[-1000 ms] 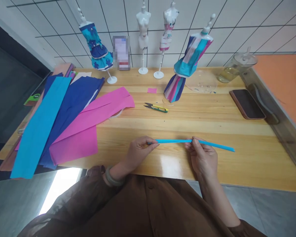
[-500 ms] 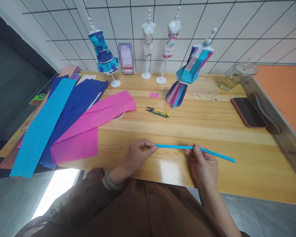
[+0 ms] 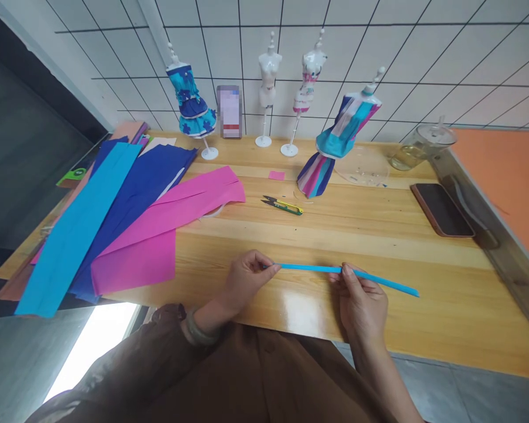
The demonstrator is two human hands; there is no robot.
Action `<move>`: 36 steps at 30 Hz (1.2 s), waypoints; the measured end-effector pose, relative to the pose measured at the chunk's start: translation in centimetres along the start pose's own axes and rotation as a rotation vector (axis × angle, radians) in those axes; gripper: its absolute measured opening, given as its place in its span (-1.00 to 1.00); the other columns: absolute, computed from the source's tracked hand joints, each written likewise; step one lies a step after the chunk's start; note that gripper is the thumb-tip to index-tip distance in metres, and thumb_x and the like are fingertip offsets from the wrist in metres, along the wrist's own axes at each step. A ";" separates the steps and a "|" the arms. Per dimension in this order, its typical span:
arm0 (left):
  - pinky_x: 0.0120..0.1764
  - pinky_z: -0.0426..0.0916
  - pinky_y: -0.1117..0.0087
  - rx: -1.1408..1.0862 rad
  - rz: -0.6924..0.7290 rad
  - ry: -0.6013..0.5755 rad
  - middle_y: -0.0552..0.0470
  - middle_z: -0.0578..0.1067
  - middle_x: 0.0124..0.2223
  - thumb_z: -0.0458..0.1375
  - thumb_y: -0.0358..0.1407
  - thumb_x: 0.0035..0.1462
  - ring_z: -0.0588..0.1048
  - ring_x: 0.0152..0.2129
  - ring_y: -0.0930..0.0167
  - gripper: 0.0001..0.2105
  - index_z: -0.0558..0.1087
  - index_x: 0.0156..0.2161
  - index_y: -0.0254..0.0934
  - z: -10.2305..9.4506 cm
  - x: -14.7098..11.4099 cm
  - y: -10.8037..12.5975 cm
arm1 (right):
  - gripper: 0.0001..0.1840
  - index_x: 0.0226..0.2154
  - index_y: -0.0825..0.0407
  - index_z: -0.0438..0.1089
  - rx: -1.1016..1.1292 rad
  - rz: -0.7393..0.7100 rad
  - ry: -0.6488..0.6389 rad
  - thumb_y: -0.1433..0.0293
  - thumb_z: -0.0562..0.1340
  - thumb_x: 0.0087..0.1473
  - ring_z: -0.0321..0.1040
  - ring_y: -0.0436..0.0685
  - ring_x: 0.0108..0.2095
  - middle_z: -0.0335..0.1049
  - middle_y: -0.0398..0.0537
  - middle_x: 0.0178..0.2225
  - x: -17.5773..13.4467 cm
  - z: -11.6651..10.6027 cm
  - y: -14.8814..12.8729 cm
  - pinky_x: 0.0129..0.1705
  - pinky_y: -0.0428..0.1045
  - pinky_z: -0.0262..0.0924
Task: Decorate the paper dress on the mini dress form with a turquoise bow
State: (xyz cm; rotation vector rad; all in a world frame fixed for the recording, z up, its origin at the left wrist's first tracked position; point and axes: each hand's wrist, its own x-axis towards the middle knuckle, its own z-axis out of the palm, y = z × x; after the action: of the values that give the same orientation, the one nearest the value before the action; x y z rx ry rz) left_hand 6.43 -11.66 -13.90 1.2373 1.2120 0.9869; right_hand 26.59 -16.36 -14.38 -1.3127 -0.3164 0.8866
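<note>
A narrow blue fabric strip (image 3: 306, 268) is stretched between my hands, just over the front part of the table. My left hand (image 3: 249, 282) pinches its left end between thumb and fingertips. Further along the strip, my right hand (image 3: 364, 296) grips it between thumb and fingers, and the strip's free end sticks out to the right, sloping slightly down. Thread snips (image 3: 283, 205) with yellow and green handles lie beyond the strip. To the left are a folded pink fabric (image 3: 171, 220), a dark blue fabric (image 3: 150, 185) and a light blue fabric piece (image 3: 79, 223), overlapping one another.
At the back stand small mannequins: one in a blue dress (image 3: 194, 111), a white one (image 3: 268, 76), a partly wrapped one (image 3: 306, 82), one in a striped dress (image 3: 341, 138). A phone (image 3: 441, 210), a lidded cup (image 3: 423, 147) and a small pink scrap (image 3: 276, 175) lie about the wooden table (image 3: 423, 252).
The whole view has shifted slightly, so things appear a little lower. Both hands keep their hold on the blue strip, with almost no change in pose.
</note>
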 end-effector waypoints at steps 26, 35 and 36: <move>-0.36 0.29 0.47 0.327 0.146 -0.168 0.07 0.54 -0.44 0.20 -0.29 0.04 0.47 -0.46 0.47 -0.89 0.51 -0.43 -0.28 -1.9 0.1 2.2 | -0.77 -0.54 0.13 0.43 0.155 0.456 -0.342 0.33 0.43 -0.18 0.52 0.20 -0.29 0.55 0.19 -0.35 -0.5 0.4 -2.5 -0.22 -0.02 0.42; -0.31 0.30 0.45 0.118 -0.246 -0.311 0.08 0.51 -0.45 0.24 -0.22 -0.05 0.44 -0.46 0.47 -0.78 0.53 -0.29 -0.31 -2.9 0.5 2.5 | -0.83 -0.47 0.13 0.44 0.245 0.611 -0.492 0.34 0.32 0.00 0.40 0.28 -0.06 0.47 0.28 -0.13 -0.7 -0.1 -2.9 0.00 0.11 0.30; -0.29 0.30 0.44 0.139 -0.256 -0.330 0.07 0.53 -0.42 0.24 -0.21 -0.04 0.45 -0.43 0.45 -0.76 0.53 -0.25 -0.30 -3.0 0.5 2.7 | -0.82 -0.45 0.14 0.44 0.250 0.633 -0.507 0.33 0.31 0.01 0.38 0.28 -0.03 0.45 0.30 -0.11 -0.7 -0.2 -2.9 0.03 0.12 0.27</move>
State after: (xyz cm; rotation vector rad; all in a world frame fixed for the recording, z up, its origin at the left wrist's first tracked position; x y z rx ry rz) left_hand 3.74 -10.40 -11.12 1.2574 1.1543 0.4945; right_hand 27.39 -16.93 -11.55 -0.9424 -0.1669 1.7444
